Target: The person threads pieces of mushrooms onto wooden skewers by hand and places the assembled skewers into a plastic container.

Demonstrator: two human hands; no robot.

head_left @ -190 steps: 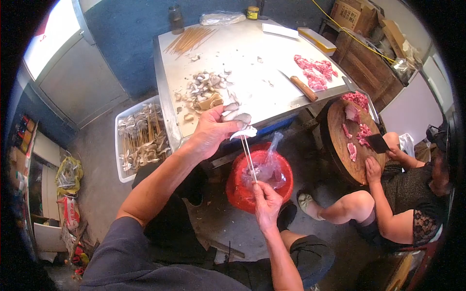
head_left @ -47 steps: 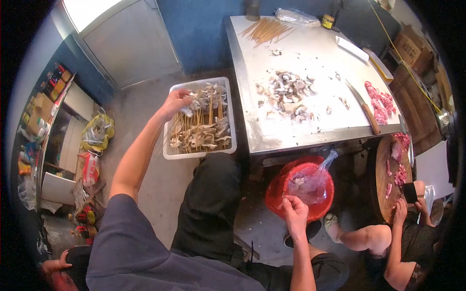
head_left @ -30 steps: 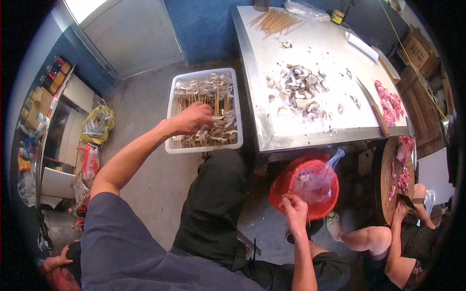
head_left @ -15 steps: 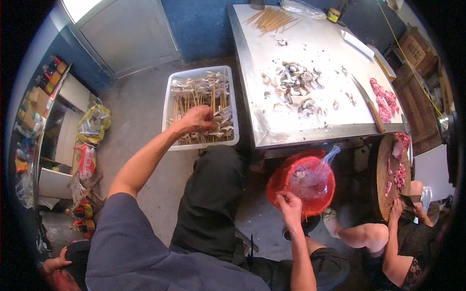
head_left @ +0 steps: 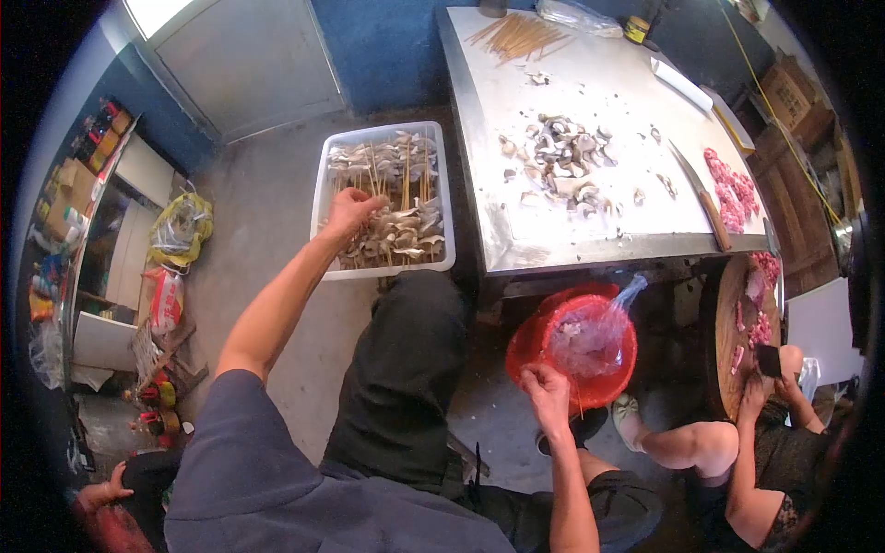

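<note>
A white plastic tub [head_left: 449,207] on the floor holds many skewers of grey-white mushroom pieces [head_left: 406,232], their thin sticks pointing to the middle. Over the left part of the tub, my left hand [head_left: 355,212] is closed, fingertips down among the sticks; whatever it grips is hidden. My right hand [head_left: 548,387] is closed near my knee, beside a red basin [head_left: 613,398]. A thin wooden skewer [head_left: 580,398] shows beside that hand and appears pinched in its fingers. Inside the basin lies a clear plastic bag [head_left: 599,346] with pale bits in it.
On the metal-edged table [head_left: 553,253] are loose mushroom pieces [head_left: 567,157], bare skewers [head_left: 518,37], a knife [head_left: 702,198] and chopped meat [head_left: 730,189]. At right, another person's hands [head_left: 756,392] hold a cleaver at a round chopping block [head_left: 728,350]. Shelves [head_left: 101,240] line the left.
My left hand has shifted left and slightly away from me across the tub, uncovering skewers on the right. My right hand stays nearly still. The other person's cleaver has lifted and turned.
</note>
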